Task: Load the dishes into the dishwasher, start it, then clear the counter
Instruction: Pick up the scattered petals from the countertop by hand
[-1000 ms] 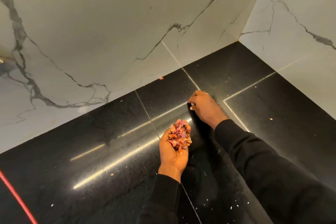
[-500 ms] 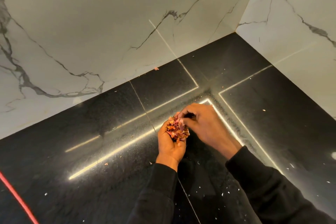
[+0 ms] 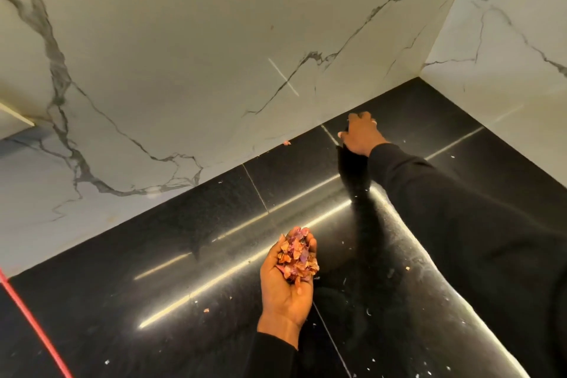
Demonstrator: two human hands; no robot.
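My left hand (image 3: 287, 287) is held palm up over the black counter (image 3: 153, 255), cupped around a heap of pink and orange onion peels (image 3: 296, 256). My right hand (image 3: 360, 133) is stretched far out to the back of the counter, right at the foot of the marble wall, its fingers curled down on the surface. Whether it pinches anything is hidden. One small pink scrap (image 3: 287, 142) lies at the wall's foot, just left of that hand.
White marble walls (image 3: 184, 40) meet in a corner at the back right. Tiny pale crumbs and scraps (image 3: 408, 268) dot the counter. A red line (image 3: 33, 322) runs across the lower left. A pale ledge (image 3: 15, 115) juts out at the far left.
My right hand left the heap in my left palm and reached out to the back of the counter by the wall. The left hand stayed cupped with the peels.
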